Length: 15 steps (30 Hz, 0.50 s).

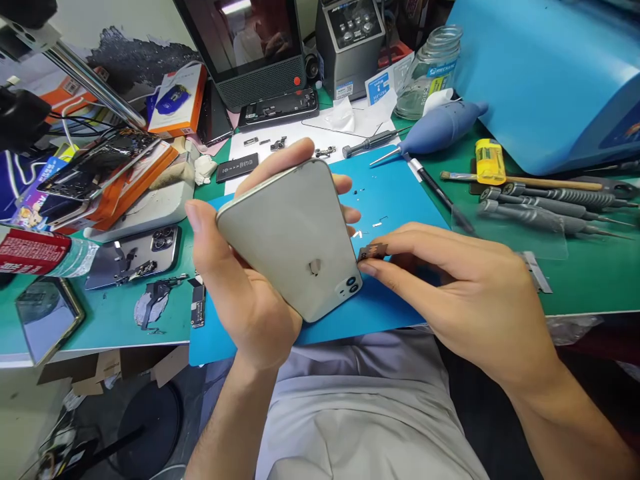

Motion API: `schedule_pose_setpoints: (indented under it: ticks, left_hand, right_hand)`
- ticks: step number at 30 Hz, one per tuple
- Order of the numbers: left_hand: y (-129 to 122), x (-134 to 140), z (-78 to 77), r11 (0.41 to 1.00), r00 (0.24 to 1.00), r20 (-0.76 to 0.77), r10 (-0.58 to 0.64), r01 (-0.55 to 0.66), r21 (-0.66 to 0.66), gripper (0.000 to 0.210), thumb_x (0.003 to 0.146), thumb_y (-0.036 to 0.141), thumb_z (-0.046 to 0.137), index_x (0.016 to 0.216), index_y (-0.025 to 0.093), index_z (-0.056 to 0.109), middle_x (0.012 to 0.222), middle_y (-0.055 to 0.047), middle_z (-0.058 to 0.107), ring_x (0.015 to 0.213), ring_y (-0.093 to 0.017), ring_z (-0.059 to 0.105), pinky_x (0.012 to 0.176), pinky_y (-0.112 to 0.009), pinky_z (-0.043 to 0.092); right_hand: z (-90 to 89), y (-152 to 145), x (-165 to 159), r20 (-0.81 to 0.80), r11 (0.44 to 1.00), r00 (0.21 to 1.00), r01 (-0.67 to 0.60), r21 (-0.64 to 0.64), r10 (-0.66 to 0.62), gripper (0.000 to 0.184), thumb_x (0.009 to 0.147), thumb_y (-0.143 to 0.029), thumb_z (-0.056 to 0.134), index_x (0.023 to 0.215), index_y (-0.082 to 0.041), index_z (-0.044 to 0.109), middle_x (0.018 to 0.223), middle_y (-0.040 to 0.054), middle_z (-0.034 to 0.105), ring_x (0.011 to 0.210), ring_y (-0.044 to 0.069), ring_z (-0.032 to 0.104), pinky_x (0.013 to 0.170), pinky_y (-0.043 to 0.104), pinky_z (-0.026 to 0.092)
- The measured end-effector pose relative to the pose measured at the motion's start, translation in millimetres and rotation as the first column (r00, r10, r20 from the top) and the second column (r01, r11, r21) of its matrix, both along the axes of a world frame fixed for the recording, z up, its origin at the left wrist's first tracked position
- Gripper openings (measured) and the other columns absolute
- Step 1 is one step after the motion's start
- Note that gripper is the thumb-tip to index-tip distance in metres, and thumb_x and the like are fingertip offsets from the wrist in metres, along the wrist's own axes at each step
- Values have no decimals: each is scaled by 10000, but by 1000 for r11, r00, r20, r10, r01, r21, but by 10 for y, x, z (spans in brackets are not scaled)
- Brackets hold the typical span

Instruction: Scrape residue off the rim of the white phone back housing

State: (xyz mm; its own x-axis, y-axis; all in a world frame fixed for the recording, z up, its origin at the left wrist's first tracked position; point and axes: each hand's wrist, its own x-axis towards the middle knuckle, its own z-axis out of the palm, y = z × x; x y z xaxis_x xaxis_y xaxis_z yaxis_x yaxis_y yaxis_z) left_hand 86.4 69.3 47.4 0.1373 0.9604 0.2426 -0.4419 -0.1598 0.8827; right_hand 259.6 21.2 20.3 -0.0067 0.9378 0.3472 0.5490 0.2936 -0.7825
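Well, left grip [245,293] clasps white phone [285,233] by edges above mat [413,190]; right grip [470,287] pinches dark piece [374,251] alongside.

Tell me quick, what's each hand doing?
Left hand: holding a white phone.
Right hand: fingers closed, pinching a small dark piece.

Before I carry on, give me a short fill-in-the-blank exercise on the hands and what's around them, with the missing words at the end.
1. Of the left hand and the right hand, the one holding the pale phone is the ____.
2. The small dark piece is pinched by the ____ hand.
3. The rear camera block shows ____ large dark lenses.
4. The mat directly beneath the phone is coloured ____.

Missing words: left; right; two; blue.
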Motion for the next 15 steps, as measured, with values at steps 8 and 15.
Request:
schedule_pose_setpoints:
  ticks: [8,15]
  left_hand:
    - [29,-4,33,999,996,-74,46,-45,6,693,1134,780,306,1376,297,740,1170,-79,778,1184,-314,786,988,-464,702]
    - [188,-22,65,995,993,-71,95,-95,-7,996,884,1072,434,1649,444,545,1315,-75,774,1433,-456,698,984,-550,724]
  right_hand:
    - [-5,-15,18,34,998,998,55,8,-55,80,1064,-268,791,988,-294,782,984,-67,805,794,142,711,745,327,548]
    - [-32,-24,-3,64,996,994,90,15,-91,68,1073,-323,795,1008,-300,796,1009,-55,813,790,161,713,751,338,553]
